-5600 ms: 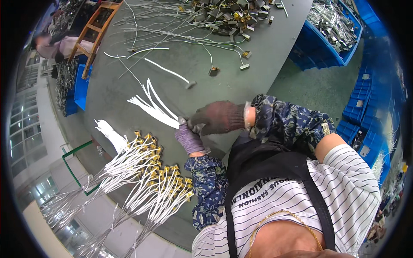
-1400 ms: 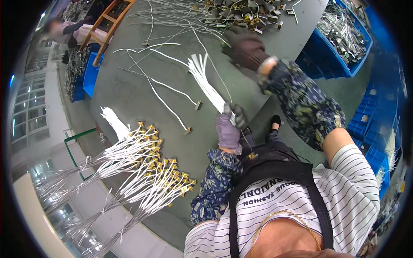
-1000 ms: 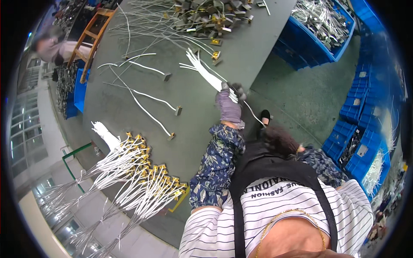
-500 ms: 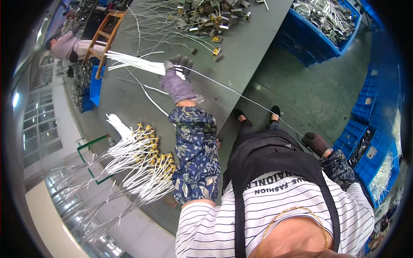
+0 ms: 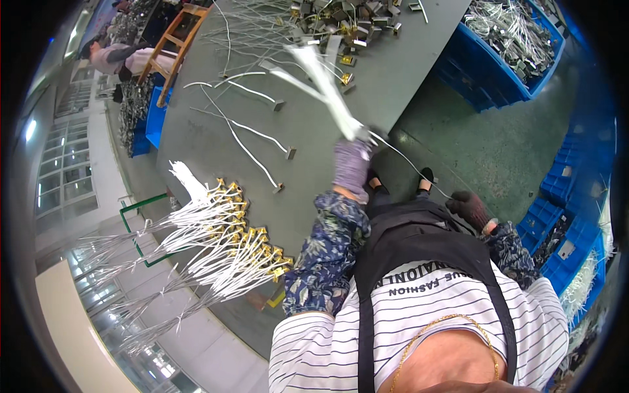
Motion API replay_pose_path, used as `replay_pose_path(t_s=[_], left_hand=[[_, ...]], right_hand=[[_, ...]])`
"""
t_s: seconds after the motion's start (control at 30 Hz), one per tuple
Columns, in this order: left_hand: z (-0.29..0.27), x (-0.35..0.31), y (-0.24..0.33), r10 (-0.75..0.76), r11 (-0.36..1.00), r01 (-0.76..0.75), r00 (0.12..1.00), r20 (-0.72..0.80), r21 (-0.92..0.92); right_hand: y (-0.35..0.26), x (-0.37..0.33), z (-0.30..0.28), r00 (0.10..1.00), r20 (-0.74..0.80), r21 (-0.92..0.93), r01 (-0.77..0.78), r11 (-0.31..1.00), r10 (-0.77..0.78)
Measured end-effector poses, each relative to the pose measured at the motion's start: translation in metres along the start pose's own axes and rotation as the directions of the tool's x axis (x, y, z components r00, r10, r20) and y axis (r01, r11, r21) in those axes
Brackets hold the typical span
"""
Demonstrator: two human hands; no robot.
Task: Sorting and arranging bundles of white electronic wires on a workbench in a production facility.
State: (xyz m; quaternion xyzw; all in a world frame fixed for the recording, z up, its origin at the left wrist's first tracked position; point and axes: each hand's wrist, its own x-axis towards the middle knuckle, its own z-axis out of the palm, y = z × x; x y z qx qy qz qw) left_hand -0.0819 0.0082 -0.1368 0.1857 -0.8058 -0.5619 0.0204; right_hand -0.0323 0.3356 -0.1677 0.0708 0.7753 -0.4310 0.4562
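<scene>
My left hand [image 5: 354, 157], in a purple-grey glove, is closed around a bundle of white wires [image 5: 334, 101] over the table's right edge. The far ends of the bundle are smeared by motion. A single thin white wire [image 5: 409, 159] runs from this hand to my right hand [image 5: 468, 207]. That hand, in a dark brown glove, is closed on the wire's other end, out past the table's side. Left of the bundle, several loose wires [image 5: 244, 145] with small metal blocks lie on the table. Nearer, a large heap of white wires [image 5: 216, 252] has gold-coloured ends.
Small metal blocks [image 5: 373, 29] are piled at the far end of the grey table [image 5: 301, 177]. A blue crate [image 5: 488, 75] of wired parts stands at the far right; more blue crates [image 5: 540, 226] line the right side. Beyond the table's left are a wooden frame [image 5: 173, 49] and another person [image 5: 118, 57].
My left hand has swung right and nearer with the bundle, leaving loose wires lying on the table. My right hand has shifted slightly left, and the wire between the hands spans a shorter distance.
</scene>
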Motion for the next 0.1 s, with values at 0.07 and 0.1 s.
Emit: replay_pose_path(t_s=[0.07,0.1], left_hand=[[-0.044,0.012,-0.009,0.428,0.768,-0.392,0.903,0.051,0.506],[-0.09,0.032,0.0,-0.297,0.914,0.316,0.949,-0.11,0.254]], right_hand=[[-0.004,0.004,-0.005,1.0,0.013,-0.076,-0.026,0.997,0.027],[0.001,-0.005,-0.003,0.999,0.016,-0.078,-0.049,0.996,0.05]])
